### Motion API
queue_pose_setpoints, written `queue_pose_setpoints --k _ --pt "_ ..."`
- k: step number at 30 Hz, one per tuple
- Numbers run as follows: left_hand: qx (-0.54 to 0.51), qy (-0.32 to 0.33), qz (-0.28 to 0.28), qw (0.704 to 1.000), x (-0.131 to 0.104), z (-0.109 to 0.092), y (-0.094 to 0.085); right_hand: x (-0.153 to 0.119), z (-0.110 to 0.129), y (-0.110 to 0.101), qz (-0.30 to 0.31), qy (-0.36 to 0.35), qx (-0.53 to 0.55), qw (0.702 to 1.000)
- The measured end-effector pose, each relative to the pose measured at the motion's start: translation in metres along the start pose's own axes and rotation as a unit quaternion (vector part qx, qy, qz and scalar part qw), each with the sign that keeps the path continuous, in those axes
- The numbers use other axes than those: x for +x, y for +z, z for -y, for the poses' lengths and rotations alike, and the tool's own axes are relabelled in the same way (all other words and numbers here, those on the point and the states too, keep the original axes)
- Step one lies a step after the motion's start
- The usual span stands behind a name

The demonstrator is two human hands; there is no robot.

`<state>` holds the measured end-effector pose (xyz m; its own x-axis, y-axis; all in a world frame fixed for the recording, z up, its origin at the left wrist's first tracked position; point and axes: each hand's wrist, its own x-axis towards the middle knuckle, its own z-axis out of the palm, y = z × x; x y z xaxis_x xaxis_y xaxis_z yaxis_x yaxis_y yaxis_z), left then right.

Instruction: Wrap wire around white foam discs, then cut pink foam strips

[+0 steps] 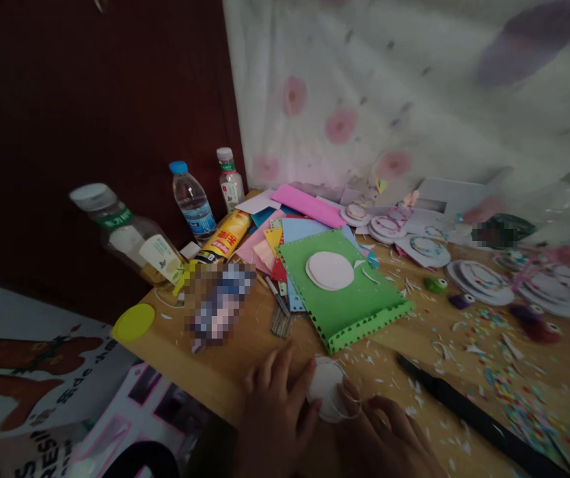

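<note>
A round white paper disc (325, 388) lies at the near edge of the table, between my two hands. My left hand (280, 398) holds its left edge with thumb and index finger, the other fingers stretched along the tabletop. My right hand (389, 428) has curled fingers, and its foremost fingertip presses the disc's right edge. A thin pale loop, like cord (357, 401), curves over the disc's right side beside that fingertip. Just beyond, several white paper ovals (329, 271) rest on a green sheet (305, 292) with a rolled near edge.
Bottles (198, 212) and a yellow tube (225, 236) stand or lie at back left. A long black tool (474, 415) lies right of my hands, near colourful beads (509, 392) and paper scraps. Discs with beaded bracelets (427, 247) line the wall side. A yellow lid (134, 322) overhangs the left edge.
</note>
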<state>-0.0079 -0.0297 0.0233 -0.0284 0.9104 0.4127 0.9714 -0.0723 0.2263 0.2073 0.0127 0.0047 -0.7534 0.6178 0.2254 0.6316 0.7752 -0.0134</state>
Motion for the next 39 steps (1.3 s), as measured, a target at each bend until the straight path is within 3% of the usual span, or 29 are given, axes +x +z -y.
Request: queue_pose_setpoints --k 6,15,23,30,34,39 --pt "-0.024 -0.008 0.037 0.999 0.001 -0.002 -0.007 0.009 0.027 -0.016 0.002 0.074 0.013 0.997" --pt "0.019 -0.007 0.078 0.997 -0.001 -0.001 -0.011 0.016 0.034 -0.033 0.024 0.089 0.032 0.995" --pt "0.048 0.006 0.062 0.997 -0.002 -0.004 -0.007 0.005 0.038 -0.027 0.0 0.111 0.032 0.993" --pt "-0.033 0.023 0.005 0.999 0.004 0.002 -0.004 0.007 0.038 -0.029 -0.01 0.114 0.052 0.992" --pt "-0.086 -0.02 -0.02 0.996 0.011 0.005 0.003 0.009 0.038 -0.031 0.015 0.119 0.052 0.991" --pt "-0.099 -0.066 -0.004 0.993 0.025 0.002 0.01 0.008 0.039 -0.034 0.041 0.127 0.066 0.989"
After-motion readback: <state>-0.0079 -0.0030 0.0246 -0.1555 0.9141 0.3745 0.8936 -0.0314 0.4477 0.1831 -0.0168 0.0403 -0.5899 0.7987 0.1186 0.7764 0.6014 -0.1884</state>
